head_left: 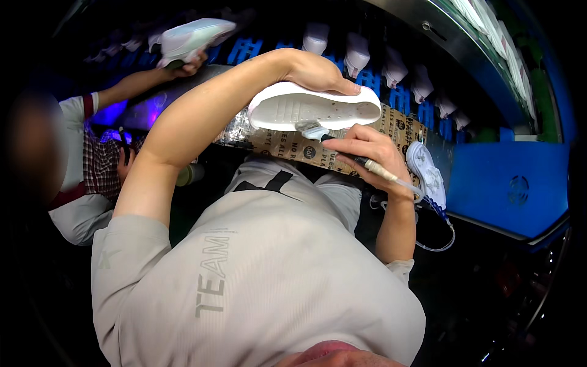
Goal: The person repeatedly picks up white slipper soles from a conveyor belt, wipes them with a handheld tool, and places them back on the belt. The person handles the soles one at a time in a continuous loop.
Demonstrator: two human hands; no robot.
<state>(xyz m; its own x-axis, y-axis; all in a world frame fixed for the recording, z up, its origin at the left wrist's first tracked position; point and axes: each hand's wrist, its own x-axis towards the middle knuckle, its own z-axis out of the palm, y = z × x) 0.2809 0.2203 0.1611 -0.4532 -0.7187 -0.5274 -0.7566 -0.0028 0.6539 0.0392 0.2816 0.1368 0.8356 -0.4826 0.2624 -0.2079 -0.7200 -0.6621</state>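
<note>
A white shoe sole [293,109] is held on its side above the bench, its hollow inner face turned toward me. My left hand [319,72] reaches over its far edge and is closed on it, the thumb near the sole's right end. In my right hand [378,156] is a brush [314,131] with a pale head and a dark handle. A clear tube [411,185] runs from the handle's back end. The brush head touches or lies just in front of the sole's near rim; I cannot tell which.
Printed brown paper [287,145] covers part of the bench. A white shoe part [426,168] lies to the right. Beyond, several white shoes [357,55] stand on blue racks. A blue panel [507,183] bounds the right side. At left, a co-worker's hand [188,66] holds a shoe [194,38].
</note>
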